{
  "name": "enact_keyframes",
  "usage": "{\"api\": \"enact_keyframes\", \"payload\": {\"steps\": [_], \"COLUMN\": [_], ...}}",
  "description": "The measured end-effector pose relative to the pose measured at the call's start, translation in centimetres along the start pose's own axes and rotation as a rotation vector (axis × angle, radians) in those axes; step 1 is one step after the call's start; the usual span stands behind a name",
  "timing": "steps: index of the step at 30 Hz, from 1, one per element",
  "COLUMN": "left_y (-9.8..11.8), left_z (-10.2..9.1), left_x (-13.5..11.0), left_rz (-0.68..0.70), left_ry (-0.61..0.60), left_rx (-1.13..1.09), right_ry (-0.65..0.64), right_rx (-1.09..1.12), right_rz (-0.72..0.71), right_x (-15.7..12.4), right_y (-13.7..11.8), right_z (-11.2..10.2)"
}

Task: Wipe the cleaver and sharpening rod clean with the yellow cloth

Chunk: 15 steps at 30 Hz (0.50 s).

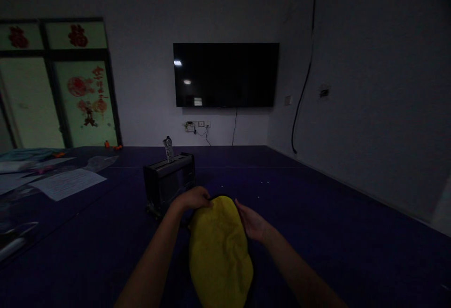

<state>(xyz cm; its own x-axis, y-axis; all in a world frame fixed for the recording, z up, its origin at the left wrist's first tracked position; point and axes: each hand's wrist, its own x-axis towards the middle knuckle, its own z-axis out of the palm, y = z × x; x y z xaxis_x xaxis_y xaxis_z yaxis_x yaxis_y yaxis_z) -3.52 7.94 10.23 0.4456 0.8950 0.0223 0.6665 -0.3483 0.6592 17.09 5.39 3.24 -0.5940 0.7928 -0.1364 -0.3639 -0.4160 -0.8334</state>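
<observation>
A yellow cloth (221, 251) with a dark edge hangs or lies spread in front of me, slightly wrinkled, its lower end cut off by the frame. My left hand (195, 198) is closed on its upper left edge, with the fingers bent over the rim. On the upper right edge, my right hand (254, 223) grips the cloth, the thumb side showing and the other fingers partly hidden behind it. Just beyond my left hand stands a dark box-shaped appliance (171, 179) with a slotted top. A clear plastic bottle (168, 149) is on top of it.
The dark blue table (317, 233) stretches to the wall. Papers (68, 183) and a crumpled plastic bag (100, 162) lie at the left, with small orange things (107, 144) farther back. A black cable (303, 92) hangs down the right wall; a television (225, 75) is mounted ahead.
</observation>
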Motion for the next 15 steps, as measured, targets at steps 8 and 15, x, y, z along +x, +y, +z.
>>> {"api": "enact_keyframes", "payload": {"steps": [8,15], "left_y": [1.5,2.2], "left_z": [0.4,1.2], "left_x": [-0.4,-0.2], "left_rz": [0.066,0.065], "left_ry": [-0.083,-0.052], "left_rx": [-0.093,-0.129], "right_ry": [0.034,0.01], "right_rx": [0.012,0.025], "right_rz": [0.099,0.175], "right_x": [-2.2,-3.2], "right_y": [2.2,3.5], "right_z": [0.5,1.0]}}
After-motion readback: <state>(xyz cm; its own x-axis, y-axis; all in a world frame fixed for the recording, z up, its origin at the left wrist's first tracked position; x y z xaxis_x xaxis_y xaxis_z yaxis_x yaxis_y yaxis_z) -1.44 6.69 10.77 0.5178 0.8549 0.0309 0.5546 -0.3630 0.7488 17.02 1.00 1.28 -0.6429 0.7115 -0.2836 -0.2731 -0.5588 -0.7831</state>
